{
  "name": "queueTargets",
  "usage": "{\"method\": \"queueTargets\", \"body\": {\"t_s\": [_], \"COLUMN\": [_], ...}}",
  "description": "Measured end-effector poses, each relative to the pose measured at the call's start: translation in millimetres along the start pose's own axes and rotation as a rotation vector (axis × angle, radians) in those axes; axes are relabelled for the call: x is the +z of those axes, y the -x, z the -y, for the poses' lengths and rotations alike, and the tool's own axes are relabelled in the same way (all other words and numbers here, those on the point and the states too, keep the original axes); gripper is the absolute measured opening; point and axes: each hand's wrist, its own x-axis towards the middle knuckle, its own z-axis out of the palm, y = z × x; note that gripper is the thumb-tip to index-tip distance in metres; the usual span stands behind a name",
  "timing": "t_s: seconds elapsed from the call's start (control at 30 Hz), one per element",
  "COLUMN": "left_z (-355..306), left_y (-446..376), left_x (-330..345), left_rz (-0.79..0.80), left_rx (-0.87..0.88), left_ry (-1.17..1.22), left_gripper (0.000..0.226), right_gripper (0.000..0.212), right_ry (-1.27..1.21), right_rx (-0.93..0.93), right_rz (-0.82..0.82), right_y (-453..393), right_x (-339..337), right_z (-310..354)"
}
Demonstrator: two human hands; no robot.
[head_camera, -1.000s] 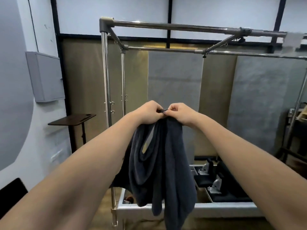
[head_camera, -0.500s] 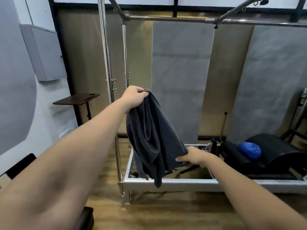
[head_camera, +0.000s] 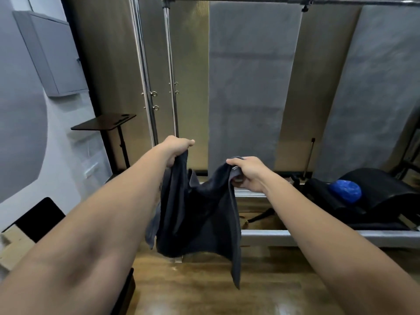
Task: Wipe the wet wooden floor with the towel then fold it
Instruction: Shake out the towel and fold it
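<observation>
Left hand (head_camera: 176, 149) and right hand (head_camera: 246, 172) each pinch a towel (head_camera: 200, 214) edge; slack sags between. Uneven corners risk a crooked fold.

There is a single view, from a camera worn on the person's head, looking forward and slightly down along both outstretched forearms. It faces the tall chrome metal-tube frame (head_camera: 145, 71), which stands near, straight ahead and a little left of centre. Behind that frame, grey and gold wall panels fill the background; below it, glossy brown wooden floor (head_camera: 204, 287) crosses the bottom edge. Wide-angle bending curves the edges.
</observation>
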Motion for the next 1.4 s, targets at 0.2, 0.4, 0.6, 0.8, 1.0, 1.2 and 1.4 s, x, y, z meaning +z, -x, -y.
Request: {"method": "queueTargets", "body": {"t_s": [0.2, 0.4, 0.6, 0.8, 1.0, 1.2, 1.4], "left_z": [8.0, 4.8, -11.4, -15.5, -12.5, -9.2, -4.4], "left_y": [6.9, 6.6, 14.5, 19.7, 18.7, 17.7, 20.0], "left_x": [2.3, 20.1, 33.8, 37.1, 32.9, 30.5, 35.9], "left_rz": [0.102, 0.261, 0.360, 0.286, 0.207, 0.115, 0.105], "left_rx": [-0.099, 0.164, 0.331, 0.483, 0.565, 0.569, 0.586], "left_ry": [0.321, 0.352, 0.239, 0.170, 0.226, 0.269, 0.311], "left_gripper": [0.008, 0.026, 0.022, 0.025, 0.024, 0.022, 0.020], "right_gripper": [0.020, 0.011, 0.014, 0.020, 0.034, 0.021, 0.017], "right_ry": [-0.128, -0.101, -0.218, -0.525, -0.499, -0.366, -0.187], "right_rx": [0.128, 0.090, -0.007, -0.055, -0.097, -0.111, -0.135], "right_rz": [0.073, 0.121, 0.094, 0.126, 0.173, 0.135, -0.006], "right_y": [2.5, 6.1, 7.0, 13.7, 19.3, 19.1, 16.6], "right_x": [33.9, 50.9, 49.5, 36.5, 37.5, 46.7, 50.3], "right_z": [0.0, 16.8, 26.0, 27.9, 33.9, 42.0, 51.7]}}
